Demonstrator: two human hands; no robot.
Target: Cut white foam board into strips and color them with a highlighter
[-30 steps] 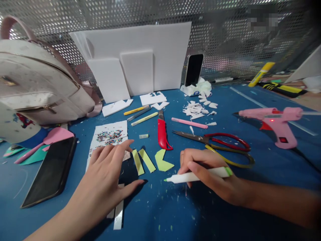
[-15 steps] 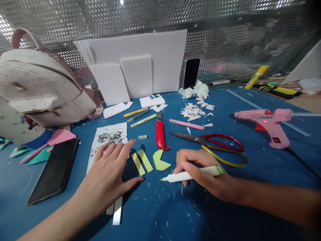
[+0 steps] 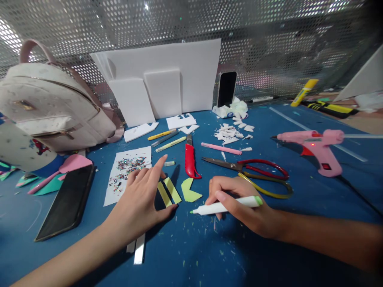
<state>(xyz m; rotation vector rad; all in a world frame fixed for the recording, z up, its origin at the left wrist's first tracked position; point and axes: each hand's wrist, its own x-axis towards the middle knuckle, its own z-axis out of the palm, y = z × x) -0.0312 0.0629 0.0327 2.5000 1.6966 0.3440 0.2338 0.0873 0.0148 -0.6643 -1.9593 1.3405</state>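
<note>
My left hand (image 3: 145,191) is open over the blue table, thumb and fingers apart beside two pale green strips (image 3: 172,190). Its thumb tip is at the strips' lower ends; whether it touches them I cannot tell. My right hand (image 3: 236,199) grips a white marker (image 3: 223,206) with a green tip pointing left, uncapped. Just beyond the tip lies a green cut piece (image 3: 189,190) with a notch. The marker's small cap (image 3: 169,163) lies behind the strips. Two white strips (image 3: 139,249) stick out below my left forearm.
Scissors (image 3: 248,167), a red utility knife (image 3: 189,157) and several markers (image 3: 221,148) lie behind my hands. A pink glue gun (image 3: 317,145) is at right. A phone (image 3: 67,199), beads on paper (image 3: 109,195) and a backpack (image 3: 60,107) are at left. White boards (image 3: 163,93) stand behind.
My left hand has moved right and a little forward, its thumb now at the lower ends of the green strips. My right hand keeps its hold on the marker, nearly still.
</note>
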